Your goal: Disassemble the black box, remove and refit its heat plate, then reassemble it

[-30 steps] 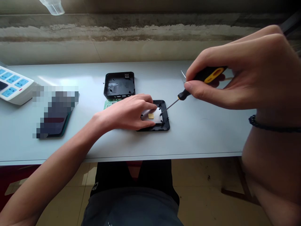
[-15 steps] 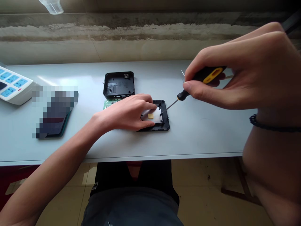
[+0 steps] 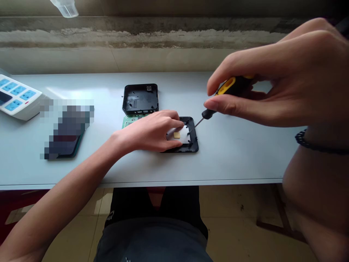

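Observation:
My right hand [image 3: 261, 80] grips a black-and-yellow screwdriver [image 3: 227, 87], its thin shaft slanting down to the left. The tip meets the right side of a black plastic cover [image 3: 194, 143] lying flat on the table, by the edge of a silvery metal plate [image 3: 185, 135]. A small yellowish pad [image 3: 177, 135] sits on that plate. My left hand [image 3: 156, 130] rests over the cover's left part, thumb and forefinger closed around the plate from both sides, holding it down. Under my left wrist shows part of a green circuit board [image 3: 128, 120].
An open black plastic casing [image 3: 140, 98] lies behind my left hand. Left of it are a phone [image 3: 68, 134], partly pixelated, and a white power strip [image 3: 21, 98] with blue sockets. The white table's front edge [image 3: 218, 182] runs before my lap; a wall stands behind.
The screwdriver handle has turned in my right hand, which has shifted slightly left, with its fingers in a different position on it. My left hand stays on the cover. The view has shifted slightly.

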Demonstrator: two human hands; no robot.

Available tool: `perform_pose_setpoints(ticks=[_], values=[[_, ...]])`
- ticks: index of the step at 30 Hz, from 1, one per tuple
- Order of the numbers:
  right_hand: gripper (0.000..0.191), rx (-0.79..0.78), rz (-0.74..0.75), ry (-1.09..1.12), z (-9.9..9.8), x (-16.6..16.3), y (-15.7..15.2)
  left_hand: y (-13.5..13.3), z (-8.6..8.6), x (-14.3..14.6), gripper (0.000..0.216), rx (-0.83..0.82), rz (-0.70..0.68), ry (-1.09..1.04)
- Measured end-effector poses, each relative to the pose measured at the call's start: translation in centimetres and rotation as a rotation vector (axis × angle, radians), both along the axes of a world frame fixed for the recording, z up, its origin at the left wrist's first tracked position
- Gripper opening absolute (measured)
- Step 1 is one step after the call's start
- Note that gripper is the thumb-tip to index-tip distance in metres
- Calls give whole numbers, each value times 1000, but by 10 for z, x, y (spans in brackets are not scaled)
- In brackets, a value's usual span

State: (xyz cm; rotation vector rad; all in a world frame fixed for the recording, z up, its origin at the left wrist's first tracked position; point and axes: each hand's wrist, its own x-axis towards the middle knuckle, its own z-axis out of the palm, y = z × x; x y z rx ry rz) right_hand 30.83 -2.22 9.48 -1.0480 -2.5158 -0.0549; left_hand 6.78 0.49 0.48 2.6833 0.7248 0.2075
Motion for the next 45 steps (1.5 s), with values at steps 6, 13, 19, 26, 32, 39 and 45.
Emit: perform_pose_setpoints(ticks=[6, 13, 19, 26, 32, 39, 45], values=[[24, -15, 46, 35, -5, 4, 3, 0, 2, 2, 26, -24, -2, 3], [17, 55, 148, 33, -7, 1, 8, -1, 1, 1, 27, -9, 2, 18], [14, 22, 75, 14, -6, 7, 7, -1, -1, 2, 27, -12, 4, 4], [17, -48, 56, 71, -6, -1, -1, -1, 0, 1, 26, 4, 9, 18], [18, -13, 22, 94, -9, -5, 4, -1, -2, 1, 26, 16, 7, 11], [11, -110, -40, 145, -9, -4, -2, -3, -2, 4, 29, 54, 45, 39], [27, -119, 27, 225, -18, -2, 1, -3, -1, 4, 29, 52, 37, 39]])
